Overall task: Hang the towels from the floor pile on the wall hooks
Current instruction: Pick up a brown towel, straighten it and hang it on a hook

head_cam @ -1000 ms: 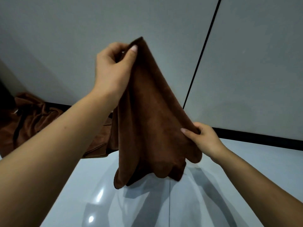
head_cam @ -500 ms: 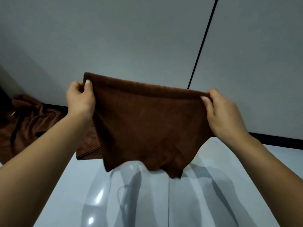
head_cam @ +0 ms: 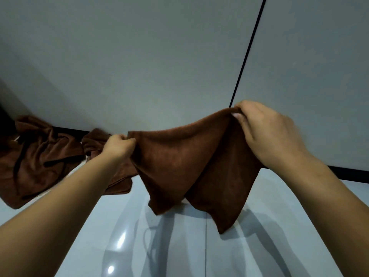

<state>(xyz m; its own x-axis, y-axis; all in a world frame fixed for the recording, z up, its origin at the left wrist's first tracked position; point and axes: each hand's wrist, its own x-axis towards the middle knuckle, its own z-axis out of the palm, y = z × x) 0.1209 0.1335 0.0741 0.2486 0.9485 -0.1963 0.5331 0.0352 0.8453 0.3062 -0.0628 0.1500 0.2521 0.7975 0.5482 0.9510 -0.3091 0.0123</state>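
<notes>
A brown towel point(head_cam: 189, 156) hangs in the middle of the frame, stretched between two hands above a glossy pale floor point(head_cam: 179, 246). The left hand point(head_cam: 119, 145), at centre left, has its fingers curled tight round one top corner; the right hand point(head_cam: 265, 128), higher and at centre right, pinches the other top corner between thumb and fingertips, though motion blur hides the exact finger placement. The cloth sags in a shallow curve between the grips and falls in two overlapping pointed flaps, which suggests it is folded or doubled. It looks soft, limp and light, with a short plush nap, so it should not slip from a pinch, but it will collapse wherever it is not supported. For hanging, the top edge or a corner seems the sensible place to keep hold, so that the fabric can be draped over a hook; I cannot see any loop or tag on it. At the left edge of the frame, the floor pile point(head_cam: 40, 156) of similar brown towels lies crumpled against the base of the wall, well apart from the held one. The wall point(head_cam: 139, 66) fills the upper half as plain grey panels, split by a thin dark seam at upper right, with a dark skirting strip along its foot. No hooks are in view.
</notes>
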